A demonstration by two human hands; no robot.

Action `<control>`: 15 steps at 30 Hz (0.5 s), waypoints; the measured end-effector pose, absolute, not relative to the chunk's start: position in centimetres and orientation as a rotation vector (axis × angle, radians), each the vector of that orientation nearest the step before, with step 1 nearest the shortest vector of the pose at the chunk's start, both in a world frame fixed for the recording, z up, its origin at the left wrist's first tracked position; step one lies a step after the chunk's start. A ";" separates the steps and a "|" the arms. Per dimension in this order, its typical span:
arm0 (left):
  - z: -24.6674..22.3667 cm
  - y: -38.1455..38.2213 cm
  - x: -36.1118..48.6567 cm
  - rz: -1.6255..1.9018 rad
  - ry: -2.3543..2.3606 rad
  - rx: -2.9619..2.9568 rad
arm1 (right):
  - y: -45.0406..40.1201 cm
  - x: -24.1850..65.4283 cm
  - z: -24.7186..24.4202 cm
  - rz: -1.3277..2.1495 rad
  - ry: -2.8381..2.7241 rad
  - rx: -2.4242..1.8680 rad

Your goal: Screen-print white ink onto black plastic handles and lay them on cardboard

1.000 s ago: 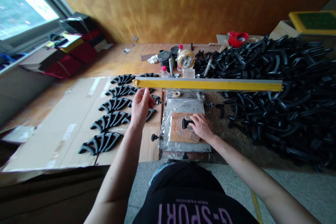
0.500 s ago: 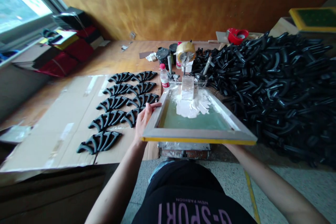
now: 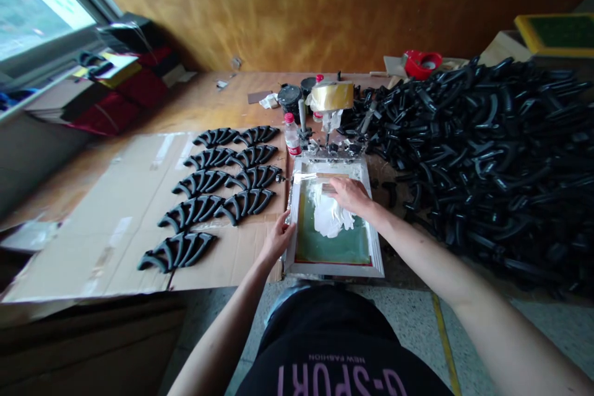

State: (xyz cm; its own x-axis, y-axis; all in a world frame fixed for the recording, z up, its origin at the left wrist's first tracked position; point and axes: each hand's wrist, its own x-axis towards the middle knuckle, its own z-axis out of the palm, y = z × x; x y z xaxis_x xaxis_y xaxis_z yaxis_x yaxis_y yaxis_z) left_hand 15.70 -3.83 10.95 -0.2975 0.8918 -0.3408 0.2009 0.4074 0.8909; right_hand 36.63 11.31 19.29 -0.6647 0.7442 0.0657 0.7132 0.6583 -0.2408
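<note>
A silk-screen frame (image 3: 377, 253) with a green mesh lies flat in front of me, below its hinge clamps. White ink (image 3: 331, 219) is smeared in a thick patch on the mesh. My right hand (image 3: 351, 195) reaches over the upper part of the screen, its fingers closed round a squeegee (image 3: 328, 188) at the top of the ink; the hand covers much of that tool. At the frame's left side, my left hand (image 3: 281, 234) has its fingers curled on the edge.
Rows of black curved plastic parts (image 3: 189, 210) lie on cardboard (image 3: 111, 198) to the left. A large heap of black parts (image 3: 492, 167) rises on the right. Behind the screen stand a red-capped bottle (image 3: 292, 135), a tape roll (image 3: 331, 96) and a dark tub (image 3: 288, 99).
The screen's front edge has swung down from its raised tilt to lie flat. My right hand has moved from under the frame onto the squeegee; my left hand has slid nearer me.
</note>
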 end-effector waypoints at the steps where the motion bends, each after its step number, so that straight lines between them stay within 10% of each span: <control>1: 10.8 -3.8 15.6 0.951 1.744 0.957 | 10.4 37.3 18.8 0.303 -2.750 -1.140; 15: 11.0 -4.1 15.8 0.979 1.690 0.877 | 5.5 41.0 16.1 0.213 -2.843 -0.604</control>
